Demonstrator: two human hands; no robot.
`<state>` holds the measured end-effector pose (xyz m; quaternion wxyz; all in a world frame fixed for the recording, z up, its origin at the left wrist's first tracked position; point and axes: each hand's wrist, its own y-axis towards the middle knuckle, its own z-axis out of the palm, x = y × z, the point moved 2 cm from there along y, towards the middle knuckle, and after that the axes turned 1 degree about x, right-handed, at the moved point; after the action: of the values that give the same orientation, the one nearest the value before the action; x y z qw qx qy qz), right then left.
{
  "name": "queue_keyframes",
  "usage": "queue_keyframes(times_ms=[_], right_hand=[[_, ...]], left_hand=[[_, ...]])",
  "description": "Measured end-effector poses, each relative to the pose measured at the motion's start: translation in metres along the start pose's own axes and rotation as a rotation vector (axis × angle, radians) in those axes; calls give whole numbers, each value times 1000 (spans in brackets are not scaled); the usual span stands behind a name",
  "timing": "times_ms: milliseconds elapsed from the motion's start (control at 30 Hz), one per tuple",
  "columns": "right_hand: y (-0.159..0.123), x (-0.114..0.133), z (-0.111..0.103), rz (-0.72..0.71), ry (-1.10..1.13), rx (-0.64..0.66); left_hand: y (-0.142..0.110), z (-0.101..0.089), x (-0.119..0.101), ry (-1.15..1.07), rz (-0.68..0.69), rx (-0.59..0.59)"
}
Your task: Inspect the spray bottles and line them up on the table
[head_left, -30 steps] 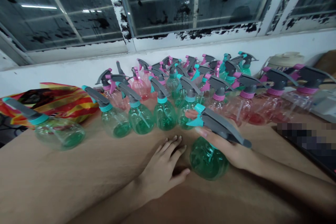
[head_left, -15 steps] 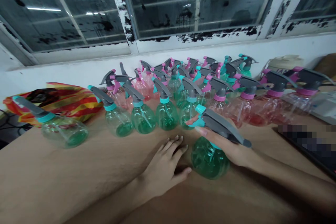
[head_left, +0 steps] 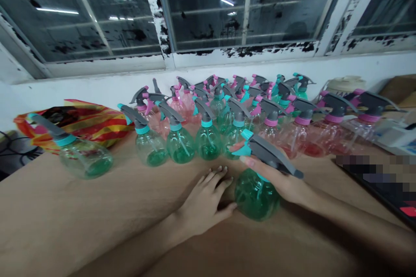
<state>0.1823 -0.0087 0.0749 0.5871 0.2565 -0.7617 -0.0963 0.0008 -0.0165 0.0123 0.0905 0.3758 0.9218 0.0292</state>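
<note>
My right hand (head_left: pixel 279 179) is wrapped round the neck of a green spray bottle (head_left: pixel 256 197) with a grey trigger head and teal nozzle; the bottle stands on the brown table (head_left: pixel 97 220) in front of me. My left hand (head_left: pixel 203 203) lies flat on the table just left of that bottle, fingers stretched out, thumb close to the bottle's base. Beyond my hands stands a row of green spray bottles (head_left: pixel 180 143), with a crowd of pink ones (head_left: pixel 292 138) behind and to the right.
One green bottle (head_left: pixel 82 156) stands apart at the left, in front of a red and yellow striped bag (head_left: pixel 87 123). A white wall and peeling window frames run behind the table. A dark flat object (head_left: pixel 383 194) lies at the right edge.
The view has shifted slightly. My hands and the held bottle have barely moved.
</note>
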Motion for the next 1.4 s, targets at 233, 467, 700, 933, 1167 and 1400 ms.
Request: queue_keyframes(times_ms=[233, 467, 700, 933, 1167, 1400], right_hand=[[-3, -5, 2, -23, 2, -62], [-3, -7, 2, -54, -17, -79], [-1, -5, 4, -54, 56, -53], [-2, -2, 2, -33, 55, -62], [-4, 9, 15, -7, -9, -25], [-7, 24, 38, -61, -18, 41]], left_hand=[[-1, 1, 1, -12, -4, -20], [-1, 4, 2, -11, -9, -28], [-1, 2, 0, -18, 16, -64], [-4, 1, 2, -149, -17, -109], [-16, -17, -3, -467, -72, -78], [-37, -34, -4, -470, -63, -82]])
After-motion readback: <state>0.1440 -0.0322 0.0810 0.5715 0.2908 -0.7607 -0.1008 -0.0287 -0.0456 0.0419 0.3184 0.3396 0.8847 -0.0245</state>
